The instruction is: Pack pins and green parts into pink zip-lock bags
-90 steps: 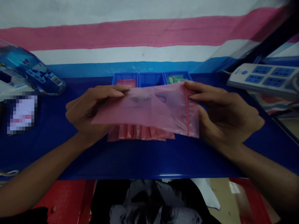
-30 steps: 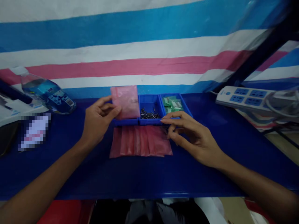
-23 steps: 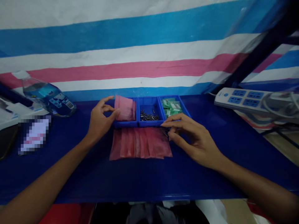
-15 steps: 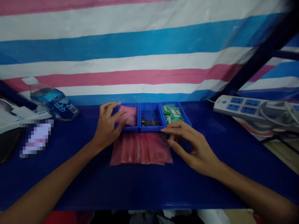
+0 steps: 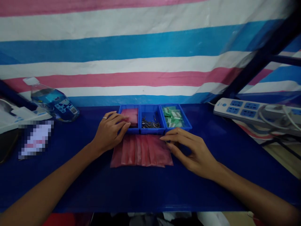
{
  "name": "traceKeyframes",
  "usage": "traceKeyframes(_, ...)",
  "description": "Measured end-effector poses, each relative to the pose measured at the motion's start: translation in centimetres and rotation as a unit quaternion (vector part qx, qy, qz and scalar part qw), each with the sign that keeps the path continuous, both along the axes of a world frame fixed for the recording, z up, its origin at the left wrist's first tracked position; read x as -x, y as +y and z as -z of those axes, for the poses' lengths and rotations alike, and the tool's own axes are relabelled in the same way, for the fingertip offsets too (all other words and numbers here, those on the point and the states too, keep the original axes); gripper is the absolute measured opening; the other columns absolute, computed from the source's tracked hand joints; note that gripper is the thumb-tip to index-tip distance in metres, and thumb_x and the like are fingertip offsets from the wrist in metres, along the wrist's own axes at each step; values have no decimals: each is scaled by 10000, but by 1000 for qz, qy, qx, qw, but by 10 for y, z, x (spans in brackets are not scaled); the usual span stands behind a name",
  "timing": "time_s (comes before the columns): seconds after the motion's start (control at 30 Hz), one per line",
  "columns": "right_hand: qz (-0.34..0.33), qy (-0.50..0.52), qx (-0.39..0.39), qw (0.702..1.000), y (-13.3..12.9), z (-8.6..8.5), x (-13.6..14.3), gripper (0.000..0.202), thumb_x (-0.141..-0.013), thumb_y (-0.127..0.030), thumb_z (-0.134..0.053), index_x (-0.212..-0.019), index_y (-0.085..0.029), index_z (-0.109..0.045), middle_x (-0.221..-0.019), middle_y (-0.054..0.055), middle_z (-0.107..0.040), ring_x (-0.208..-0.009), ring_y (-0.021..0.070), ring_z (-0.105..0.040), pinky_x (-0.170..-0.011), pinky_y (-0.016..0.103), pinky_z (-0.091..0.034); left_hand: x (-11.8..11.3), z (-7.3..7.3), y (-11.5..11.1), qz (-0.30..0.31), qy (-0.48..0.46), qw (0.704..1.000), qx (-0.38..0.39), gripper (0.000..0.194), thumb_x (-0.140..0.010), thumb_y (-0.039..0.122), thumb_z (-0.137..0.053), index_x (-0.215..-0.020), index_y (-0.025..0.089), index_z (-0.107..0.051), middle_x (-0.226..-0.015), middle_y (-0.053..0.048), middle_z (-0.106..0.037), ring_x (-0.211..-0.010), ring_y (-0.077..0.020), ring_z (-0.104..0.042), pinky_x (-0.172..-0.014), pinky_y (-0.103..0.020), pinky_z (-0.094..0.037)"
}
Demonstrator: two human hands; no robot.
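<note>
My left hand [image 5: 110, 130] is at the left blue bin [image 5: 135, 130], its fingers loosely spread over the pink bags [image 5: 130, 115] inside. A ring shows on one finger. Several pink plastic bags [image 5: 141, 150] lie overlapped in a row on the table in front of the bins. At the row's upper right corner, my right hand [image 5: 190, 150] has thumb and fingertips close together; anything between them is too small to make out. Small dark metal pieces [image 5: 150, 123], screw-like, lie in the middle bin [image 5: 150, 109]. The right bin [image 5: 187, 121] holds green-and-clear packets [image 5: 173, 116].
A plastic bottle [image 5: 57, 102] leans at the back left, beside a white power strip [image 5: 28, 121] and a blurred-out item [image 5: 36, 139]. Another power strip [image 5: 246, 108] with plugged-in cables lies at the right. A striped sheet [image 5: 141, 47] hangs behind the blue table [image 5: 141, 188].
My left hand has lowered slightly, with its fingers now flatter over the bin. Dark bits seen at my right fingertips no longer show; that hand has shifted slightly downward.
</note>
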State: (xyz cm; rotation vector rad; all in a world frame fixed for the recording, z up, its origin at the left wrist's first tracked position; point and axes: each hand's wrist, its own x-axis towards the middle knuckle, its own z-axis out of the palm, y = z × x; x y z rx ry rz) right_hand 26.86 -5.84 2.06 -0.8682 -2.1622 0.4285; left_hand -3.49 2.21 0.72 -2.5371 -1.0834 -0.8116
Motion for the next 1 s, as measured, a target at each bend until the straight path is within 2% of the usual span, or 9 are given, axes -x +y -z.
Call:
traceKeyframes(0.1, -22, -66, -7, 998, 0, 4, 0, 295, -944, -188, -542, -1228, -205, -617, -1089, 73, -644, -959, 172, -635, -801, 322, -544, -2, -3, -3, 23, -1, 1000, -20, 196, -954, 254, -505, -1003, 174, -677, -1112, -70, -714, -1061, -224, -642, -1039, -456, -424)
traceKeyframes(0.27, -36, -237, -15, 971, -1, 14, 3, 494, -901, -453, -616, -1357, -277, -540, -1274, 114, -560, -1052, 255, -626, -750, 389, -565, -6, -3, -6, 54, 11, 998, -37, 218, -940, 244, -540, -1109, 151, -643, -1038, -79, -716, -1018, -225, -652, -1023, -435, -442)
traceKeyframes(0.47, -30, -171, 65, 983, 2, 10, 3, 340, -983, -328, -504, -1306, -246, -569, -1224, 73, -602, -1016, 174, -631, -855, 333, -545, -8, -4, -11, 68, -23, 994, -78, 192, -895, 198, -590, -1077, 162, -641, -1020, -75, -724, -1014, -243, -648, -902, -407, -477)
traceKeyframes(0.6, 32, -137, 69, 988, 8, 4, -3, 422, -988, -189, -433, -1408, -194, -472, -1129, 75, -676, -955, 162, -661, -842, 323, -543, -12, -5, -19, 108, -57, 990, -70, 226, -856, 147, -635, -1080, 178, -640, -982, -46, -735, -950, -218, -663, -876, -386, -488)
traceKeyframes(0.67, 20, -139, 36, 989, 8, 3, -7, 446, -978, -152, -420, -1421, -180, -466, -1110, 81, -693, -913, 161, -678, -783, 308, -552, -15, -6, -24, 131, -97, 986, -30, 261, -856, 128, -634, -1110, 187, -634, -1017, -45, -730, -974, -207, -662, -896, -380, -495)
traceKeyframes(0.77, -40, -116, -75, 990, 1, 3, -10, 327, -948, -110, -471, -1217, -194, -638, -1123, 75, -704, -941, 162, -689, -717, 276, -544, -20, -11, -33, 173, -169, 964, 106, 403, -865, 176, -657, -1260, 188, -573, -1243, -93, -655, -1154, -221, -611, -1013, -398, -477)
traceKeyframes(0.9, -91, -28, -159, 983, -15, -2, -4, 357, -883, -31, -577, -1202, -170, -654, -1204, 87, -704, -1036, 169, -683, -782, 268, -557, -28, -17, -45, 225, -204, 895, 327, 849, -726, 380, -830, -1452, 225, -419, -1459, -127, -495, -1247, -261, -562, -1050, -394, -481)
traceKeyframes(0.93, -99, -7, -139, 985, -18, -5, -3, 402, -881, -14, -567, -1244, -174, -635, -1237, 84, -693, -1049, 167, -681, -794, 265, -561, -29, -18, -47, 235, -202, 876, 371, 766, -736, 380, -822, -1407, 229, -486, -1392, -110, -565, -1173, -244, -612, -994, -364, -518)
traceKeyframes(1.0, -84, 48, -70, 993, -20, -9, -2, 444, -903, -17, -526, -1289, -220, -608, -1306, 63, -661, -1021, 159, -689, -753, 260, -575, -30, -18, -50, 237, -205, 845, 434, 376, -840, 316, -728, -1198, 220, -664, -1120, -56, -718, -946, -180, -694, -822, -274, -567)
